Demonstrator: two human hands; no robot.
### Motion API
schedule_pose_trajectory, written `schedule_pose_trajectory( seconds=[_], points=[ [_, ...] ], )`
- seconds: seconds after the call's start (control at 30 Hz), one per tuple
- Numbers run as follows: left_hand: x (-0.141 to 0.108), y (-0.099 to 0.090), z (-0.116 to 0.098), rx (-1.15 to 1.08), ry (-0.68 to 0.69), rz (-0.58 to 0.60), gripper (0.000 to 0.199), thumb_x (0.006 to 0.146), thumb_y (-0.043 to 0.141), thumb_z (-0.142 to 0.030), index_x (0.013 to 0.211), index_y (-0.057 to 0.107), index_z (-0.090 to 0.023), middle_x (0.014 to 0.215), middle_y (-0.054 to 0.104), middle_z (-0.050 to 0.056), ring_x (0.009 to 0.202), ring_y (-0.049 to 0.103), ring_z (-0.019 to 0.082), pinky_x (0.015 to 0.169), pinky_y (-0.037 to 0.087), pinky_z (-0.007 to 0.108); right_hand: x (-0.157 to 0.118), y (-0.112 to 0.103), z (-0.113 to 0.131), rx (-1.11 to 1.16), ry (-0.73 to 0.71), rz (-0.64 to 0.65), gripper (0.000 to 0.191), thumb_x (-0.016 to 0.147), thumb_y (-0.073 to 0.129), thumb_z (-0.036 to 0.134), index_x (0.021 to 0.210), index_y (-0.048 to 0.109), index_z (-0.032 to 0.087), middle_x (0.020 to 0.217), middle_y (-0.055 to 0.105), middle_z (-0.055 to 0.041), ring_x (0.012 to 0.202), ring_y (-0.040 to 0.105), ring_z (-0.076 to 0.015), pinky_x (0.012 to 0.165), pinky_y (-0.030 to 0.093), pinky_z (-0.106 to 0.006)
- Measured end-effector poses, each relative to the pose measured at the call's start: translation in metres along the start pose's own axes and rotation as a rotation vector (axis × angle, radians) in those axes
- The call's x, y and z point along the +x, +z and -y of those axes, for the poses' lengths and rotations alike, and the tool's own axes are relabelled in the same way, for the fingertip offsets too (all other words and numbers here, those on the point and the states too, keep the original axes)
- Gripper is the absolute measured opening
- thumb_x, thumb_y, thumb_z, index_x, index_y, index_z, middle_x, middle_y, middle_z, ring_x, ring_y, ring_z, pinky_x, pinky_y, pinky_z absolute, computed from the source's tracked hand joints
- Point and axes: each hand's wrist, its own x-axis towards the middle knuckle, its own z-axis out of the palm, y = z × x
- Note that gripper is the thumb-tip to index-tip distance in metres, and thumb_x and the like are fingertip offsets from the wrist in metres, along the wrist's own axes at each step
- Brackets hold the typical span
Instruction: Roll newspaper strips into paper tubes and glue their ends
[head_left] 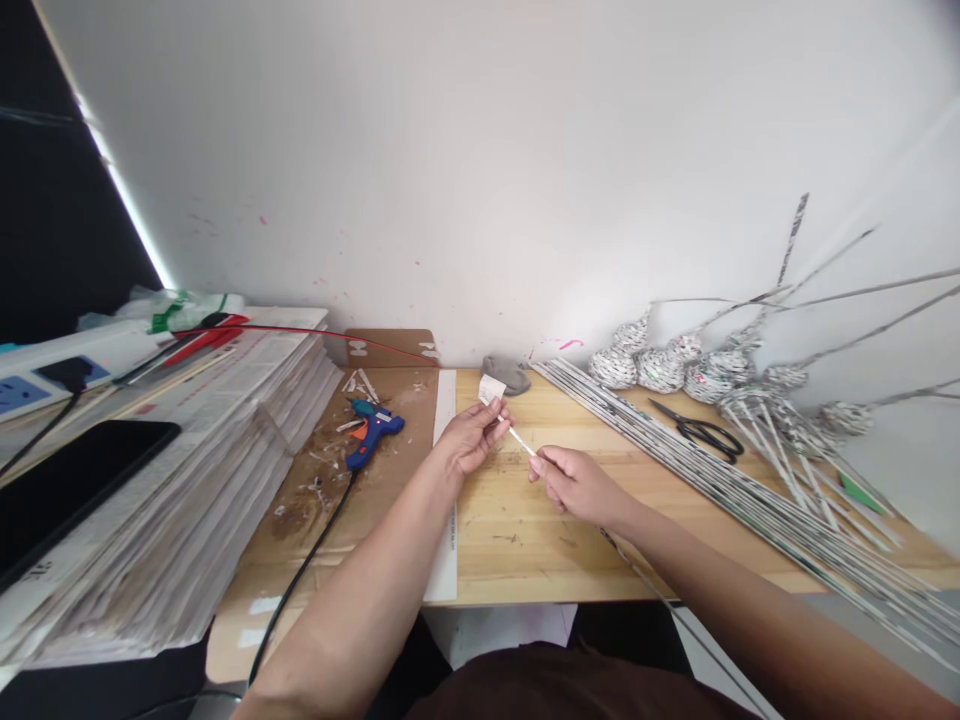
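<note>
A thin rolled newspaper tube (520,438) runs between my two hands above the table. My left hand (476,432) is closed on its upper end, where a flat flap of paper (491,388) stands out past the fingers. Lower down, my right hand (568,480) pinches the same tube. From under the right wrist a long grey length of tube (645,580) slants down past the table's front edge; its link to the part in my fingers is hidden. A grey crumpled cloth (506,375) lies just beyond my left hand.
A blue glue gun (375,435) with a black cord lies on stained cardboard (405,480) at left. Beside it rises a newspaper stack (262,480) bearing a phone (82,490) and power strip (90,360). Rightward are long paper tubes (675,470), black scissors (701,432) and woven paper shapes (660,368).
</note>
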Motion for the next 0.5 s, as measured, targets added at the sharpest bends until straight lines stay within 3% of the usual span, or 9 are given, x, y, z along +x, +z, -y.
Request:
schedule_pose_trajectory(
  seconds=[0.2,0.37,0.5],
  points=[
    [-0.012,0.016,0.000,0.023,0.007,0.013,0.008,0.080,0.062,-0.015,0.078,0.064,-0.007,0.069,0.063,0.004,0.064,0.065,0.009,0.062,0.056,0.014,-0.013,-0.004,0.004,-0.135,-0.062,-0.006,0.036,0.093,0.033,0.049,0.077,0.048,0.020,0.045,0.043,0.0056,0.039,0.044,-0.0107,0.046,0.037,-0.024],
    [-0.043,0.042,0.002,0.053,0.032,0.029,0.012,0.081,0.062,-0.017,0.082,0.065,-0.005,0.072,0.064,0.007,0.071,0.067,0.014,0.068,0.057,0.018,-0.041,-0.015,0.007,-0.148,-0.068,0.000,0.038,0.093,0.032,0.051,0.077,0.047,0.020,0.046,0.042,0.0056,0.042,0.045,-0.0112,0.050,0.039,-0.024],
    [-0.070,0.051,0.012,0.061,0.070,0.048,0.014,0.079,0.065,-0.018,0.086,0.065,-0.006,0.074,0.064,0.007,0.075,0.068,0.015,0.068,0.056,0.019,-0.066,-0.013,0.010,-0.171,-0.062,0.005,0.040,0.093,0.031,0.052,0.077,0.048,0.020,0.048,0.042,0.0051,0.044,0.045,-0.0114,0.049,0.038,-0.024]
  ],
)
